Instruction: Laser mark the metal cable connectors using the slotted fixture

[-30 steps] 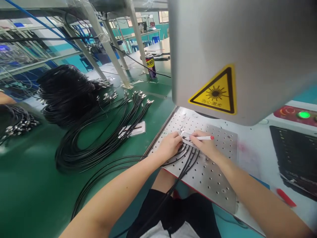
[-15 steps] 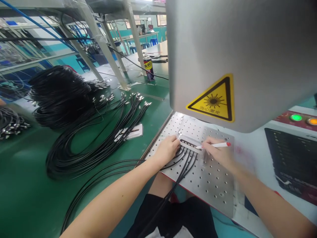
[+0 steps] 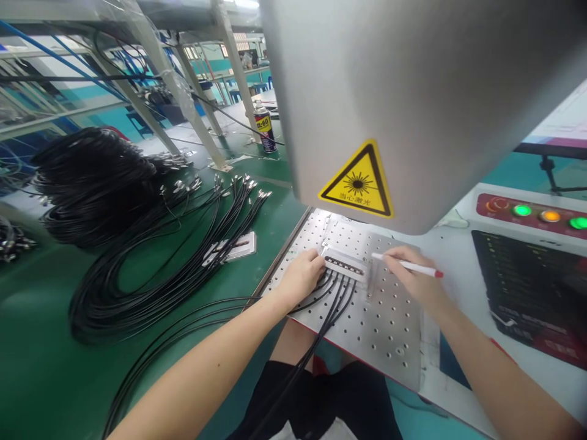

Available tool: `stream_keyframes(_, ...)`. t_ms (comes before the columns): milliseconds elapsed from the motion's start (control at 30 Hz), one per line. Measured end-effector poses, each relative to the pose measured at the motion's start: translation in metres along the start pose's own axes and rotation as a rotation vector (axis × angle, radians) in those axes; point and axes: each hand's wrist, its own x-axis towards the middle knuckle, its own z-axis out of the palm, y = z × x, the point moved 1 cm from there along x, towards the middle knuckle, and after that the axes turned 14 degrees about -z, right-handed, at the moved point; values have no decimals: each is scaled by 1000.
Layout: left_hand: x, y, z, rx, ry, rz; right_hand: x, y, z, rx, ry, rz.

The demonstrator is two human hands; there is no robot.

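A slotted metal fixture (image 3: 346, 266) lies on the perforated plate (image 3: 389, 330), with small connector ends lined up in its slot. Several black cables (image 3: 338, 299) run out of its near side toward my lap. My left hand (image 3: 302, 278) is closed at the fixture's left end, fingertips pressed on it; whether they also pinch a cable is hidden. In my right hand (image 3: 408, 269) is a white pen (image 3: 419, 267) with a red end. Its tip points left, just right of the fixture and apart from it.
A large metal machine head (image 3: 367, 110) with a laser warning sign overhangs the plate. On the green bench lie bundled black cables (image 3: 151, 293), a second slotted fixture (image 3: 241, 245) and a spray can (image 3: 265, 128). A control panel (image 3: 532, 293) with lit buttons stands right.
The pen tip has come away from the right end of the fixture's slot and moved right with my right hand. My left hand stays at the fixture. The view has turned rightward.
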Motion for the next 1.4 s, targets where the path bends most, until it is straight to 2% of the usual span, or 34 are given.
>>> stream_keyframes(100, 1, 0, -3, 86, 2, 14, -20, 22, -18, -392, -26, -220)
stream_keyframes(167, 1, -1, -8, 157, 37, 14, -36, 38, -27, -600, -166, -360)
stream_keyframes(233, 2, -2, -14, 207, 82, 2, -49, 48, -32, -720, -263, -415)
stream_keyframes(267, 2, -2, -16, 219, 100, -5, -54, 49, -33, -762, -267, -417)
stream_keyframes(333, 2, -3, -19, 227, 116, -3, -56, 41, -28, -810, -197, -390)
stream_keyframes(433, 3, -3, -20, 226, 113, 3, -48, 14, -5, -684, -94, -340)
stream_keyframes(567, 5, -4, -20, 260, 109, 2, -32, -18, 31, -457, -147, -293)
stream_keyframes(667, 5, -4, -19, 268, 97, -8, -27, -25, 44, -427, -127, -288)
stream_keyframes(933, 1, -2, -17, 268, 54, -88, -29, -29, 56, -413, -62, -289)
stream_keyframes(1067, 0, -3, -27, 218, 61, -48, -42, -27, 47, -403, 10, -276)
stream_keyframes(1200, 4, -28, -36, 61, 157, 22, -74, -5, 19, -476, 189, -262)
stream_keyframes(1300, 16, -59, -27, -5, 201, -17, -100, 13, 1, -538, 343, -238)
stream_keyframes(1400, 28, -81, -11, -6, 239, -90, -112, 22, -4, -542, 437, -198)
